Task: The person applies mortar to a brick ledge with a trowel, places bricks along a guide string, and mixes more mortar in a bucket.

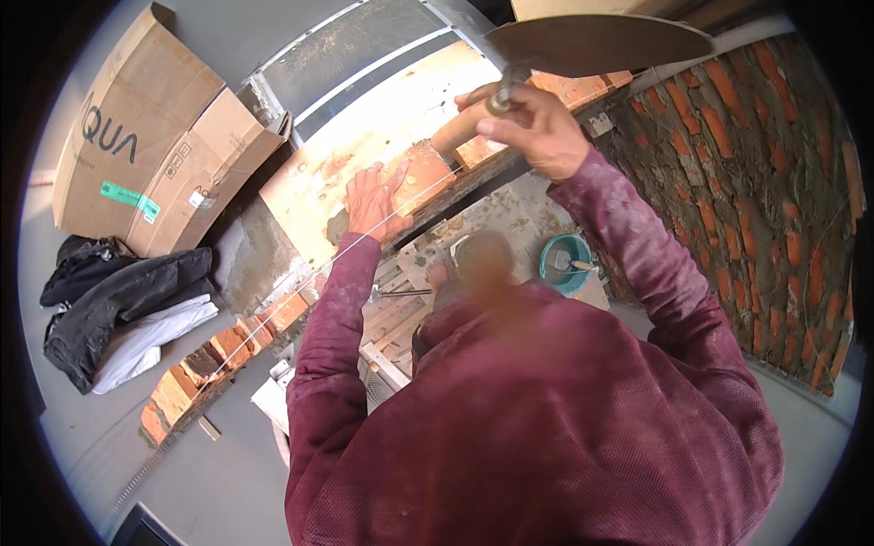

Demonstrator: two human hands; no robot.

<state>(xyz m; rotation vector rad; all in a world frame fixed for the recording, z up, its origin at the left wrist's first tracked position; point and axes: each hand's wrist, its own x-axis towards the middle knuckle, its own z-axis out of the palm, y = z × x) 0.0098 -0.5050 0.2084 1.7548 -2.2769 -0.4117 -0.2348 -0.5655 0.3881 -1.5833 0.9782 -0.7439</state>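
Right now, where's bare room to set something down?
The pale board, smeared but otherwise bare between the framed panel and left hand. Crowded: along the string, with bricks at its lower end, left hand by it, right hand gripping the trowel near its upper end.

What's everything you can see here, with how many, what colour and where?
Trowel: one, greyish blade, brown handle, upper centre
Brick: one, orange, centre, near the trowel's handle end
String: one, white, diagonal from lower left to centre
Brick row: several, orange, lower left
Brick wall: one, orange with grey mortar, right
Board: one, pale tan, upper centre
Framed panel: one, grey with pale frame, top
Cardboard box: one, brown, upper left
Clothes: several, black and white, left
Bucket: one, teal, right of centre
Wooden slats: several, pale, centre
Long-sleeved top: one, maroon, lower centre
Left hand: one, bare, on the brick
Right hand: one, bare, gripping the trowel
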